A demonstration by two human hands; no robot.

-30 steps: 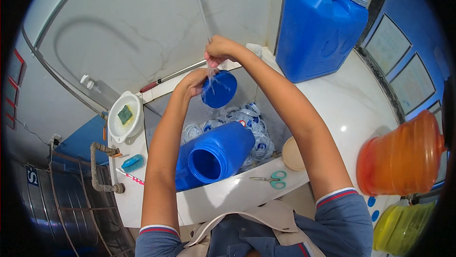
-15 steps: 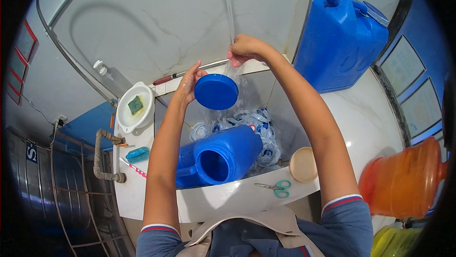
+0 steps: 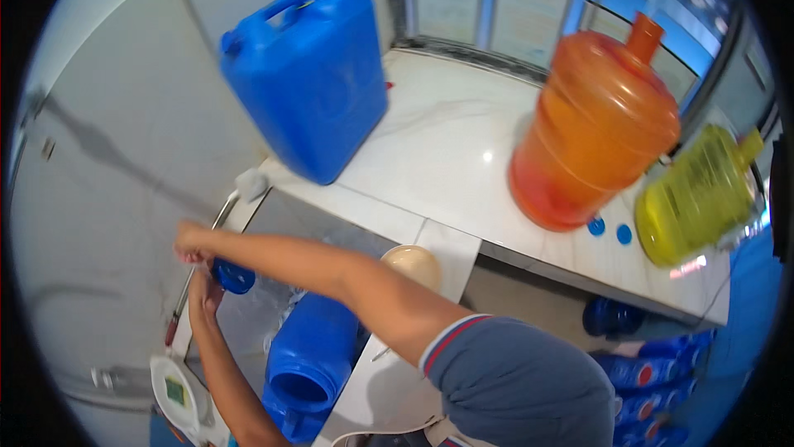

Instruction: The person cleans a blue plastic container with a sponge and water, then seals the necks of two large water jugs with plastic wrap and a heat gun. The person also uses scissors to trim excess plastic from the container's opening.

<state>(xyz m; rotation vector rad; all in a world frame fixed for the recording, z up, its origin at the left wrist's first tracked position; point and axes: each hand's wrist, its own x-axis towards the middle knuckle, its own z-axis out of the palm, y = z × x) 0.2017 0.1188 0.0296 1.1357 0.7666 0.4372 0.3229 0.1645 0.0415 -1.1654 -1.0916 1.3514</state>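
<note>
At the left, my left hand (image 3: 204,294) grips a round blue lid (image 3: 234,276) by its edge, over the sink (image 3: 318,214). My right hand (image 3: 193,242) is closed just above the lid, near the wall; blur hides whether anything is in its fingers. A wide-mouthed blue container (image 3: 318,335) lies tilted in the sink, its open mouth towards me. My right forearm crosses the view and covers part of the sink.
A blue jerrycan (image 3: 318,87) stands on the counter behind the sink. Right of it are an orange water jug (image 3: 595,129), a yellow-green jug (image 3: 691,199) and blue caps (image 3: 596,225). A beige bowl (image 3: 418,261) sits by the sink, a white basin (image 3: 160,393) with a sponge left.
My view has swung right, bringing the orange and yellow-green jugs fully into sight. Both hands stay close together, the left still holding the lid. The lid now shows partly behind my right arm.
</note>
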